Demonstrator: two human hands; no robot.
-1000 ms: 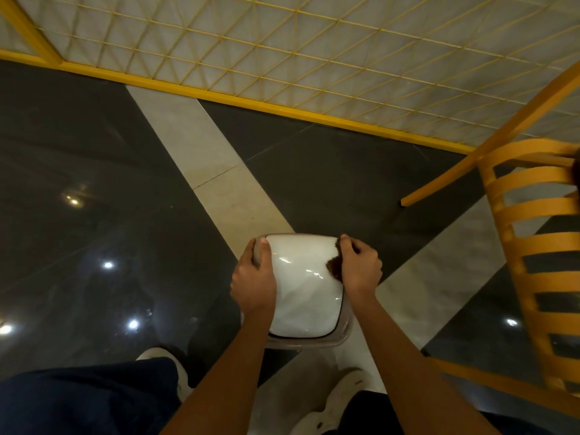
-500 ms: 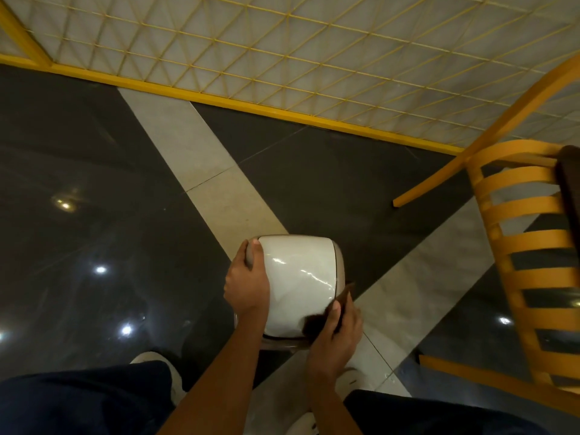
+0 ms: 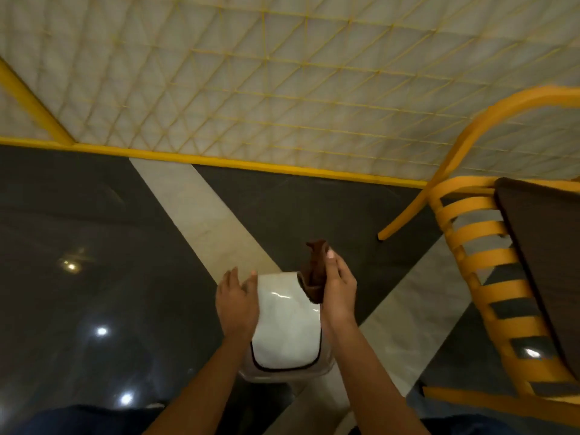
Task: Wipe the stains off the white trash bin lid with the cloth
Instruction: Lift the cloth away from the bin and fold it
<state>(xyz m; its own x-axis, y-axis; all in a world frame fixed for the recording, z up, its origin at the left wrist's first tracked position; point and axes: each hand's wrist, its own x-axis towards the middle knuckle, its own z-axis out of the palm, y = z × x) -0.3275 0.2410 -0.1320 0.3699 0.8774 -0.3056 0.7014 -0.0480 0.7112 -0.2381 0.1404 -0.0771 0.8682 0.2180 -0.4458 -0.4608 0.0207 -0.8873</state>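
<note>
Dark glossy floor (image 3: 94,233) w/ white bin lid (image 3: 287,328) centred. Right hand (image 3: 337,290) grips brown cloth (image 3: 315,271) bunched, lifted off lid's far-right corner; left hand (image 3: 235,301) open beside lid. No stains visible; wiping prob. nearly done.

One head-worn view looks steeply down, somewhat blurred, at the floor (image 3: 94,246).

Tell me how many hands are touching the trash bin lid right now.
0 for certain. The left hand hovers open by the white lid's left edge; contact is unclear. The right hand is raised at the far right corner, gripping the brown cloth.
</note>
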